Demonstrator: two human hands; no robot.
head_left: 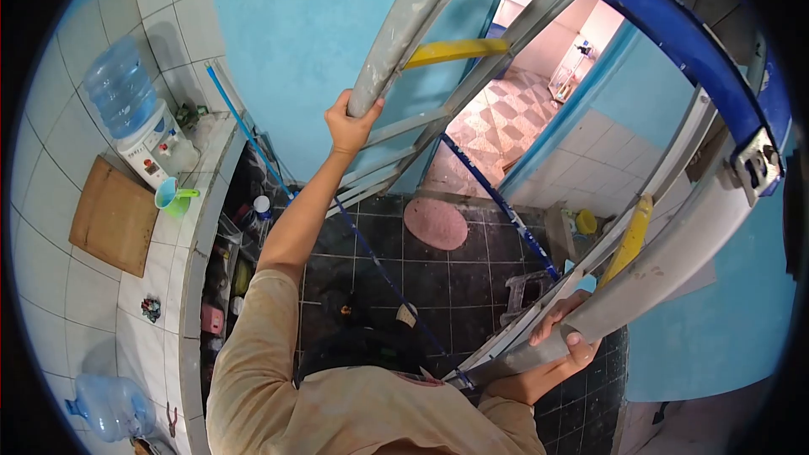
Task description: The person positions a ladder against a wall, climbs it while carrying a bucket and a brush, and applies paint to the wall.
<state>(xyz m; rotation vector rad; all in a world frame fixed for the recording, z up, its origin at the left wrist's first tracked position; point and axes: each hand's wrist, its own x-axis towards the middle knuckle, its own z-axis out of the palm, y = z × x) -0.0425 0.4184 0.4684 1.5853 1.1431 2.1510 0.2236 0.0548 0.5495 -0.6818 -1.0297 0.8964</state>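
Observation:
A large ladder with grey metal rails [661,274] and yellow braces [459,51] spans the right half of the head view, bending with the lens. A blue, paint-chipped bar [674,25] runs along its upper part, with a metal bracket [758,164] near the right. My left hand [352,125] is wrapped round the lower end of the left grey rail. Lower right, my right hand [575,339] grips the other rail from beneath, fingers curled on both sides of it. Several rungs [396,152] show between the wall and my left arm.
On my left, a tiled counter [173,265] carries a water dispenser [152,139], a green jug [174,195], a wooden board [114,215] and a large bottle [114,407]. A pink mat [435,224] lies before an open doorway [497,118]. A plastic stool [524,297] stands near the ladder.

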